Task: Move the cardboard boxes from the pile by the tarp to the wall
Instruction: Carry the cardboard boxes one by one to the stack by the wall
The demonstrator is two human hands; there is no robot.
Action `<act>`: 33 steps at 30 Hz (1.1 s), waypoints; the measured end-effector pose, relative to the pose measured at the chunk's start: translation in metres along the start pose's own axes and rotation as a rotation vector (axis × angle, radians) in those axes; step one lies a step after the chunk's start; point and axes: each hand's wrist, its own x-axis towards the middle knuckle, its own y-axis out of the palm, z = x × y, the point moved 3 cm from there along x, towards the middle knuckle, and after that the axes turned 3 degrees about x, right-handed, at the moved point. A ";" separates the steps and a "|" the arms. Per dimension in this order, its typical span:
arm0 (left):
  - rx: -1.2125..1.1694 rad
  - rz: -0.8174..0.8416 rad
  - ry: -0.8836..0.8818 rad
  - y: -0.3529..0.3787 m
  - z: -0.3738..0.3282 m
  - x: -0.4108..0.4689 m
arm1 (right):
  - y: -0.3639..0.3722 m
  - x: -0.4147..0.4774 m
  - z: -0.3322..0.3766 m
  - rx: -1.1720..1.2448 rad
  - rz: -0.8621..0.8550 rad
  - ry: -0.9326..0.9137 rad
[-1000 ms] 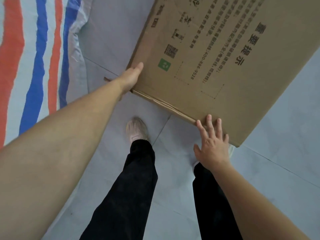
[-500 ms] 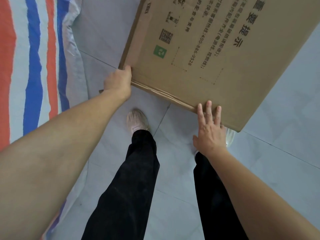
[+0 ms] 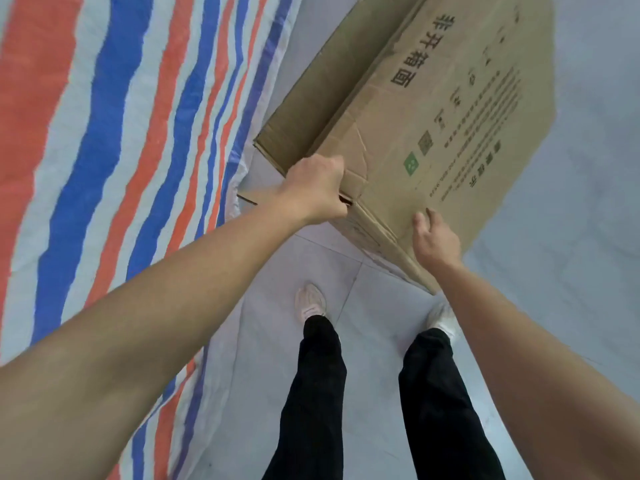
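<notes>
A large flattened brown cardboard box (image 3: 450, 109) with black printed text and a green square mark is held off the floor, stretching from the centre to the upper right. My left hand (image 3: 317, 187) grips its near left corner, fingers curled round the edge beside a creased flap. My right hand (image 3: 434, 242) holds the near edge further right, thumb and fingers bent over the cardboard. The striped red, blue and white tarp (image 3: 114, 140) lies on the left.
Pale grey floor tiles (image 3: 571, 289) spread under and to the right of the box. My legs in black trousers and light shoes (image 3: 310, 303) stand on the tiles just below the box edge. The tarp's edge runs close beside my left foot.
The box has swung and tilted so more of its upper face shows. My left hand has closed round the corner and my right hand's straight fingers have curled onto the edge. More tarp is in view.
</notes>
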 end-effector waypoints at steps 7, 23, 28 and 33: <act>-0.033 0.354 0.132 0.083 -0.081 -0.030 | -0.057 0.009 -0.019 0.415 -0.091 0.113; -0.118 -0.402 -0.355 0.067 -0.057 -0.009 | -0.037 -0.004 -0.070 0.300 -0.012 0.150; -0.790 0.218 -0.582 0.091 -0.028 0.014 | -0.041 -0.021 -0.068 0.150 -0.156 0.056; -0.573 0.168 -0.474 0.117 -0.051 0.001 | -0.037 -0.030 -0.052 0.182 -0.269 0.204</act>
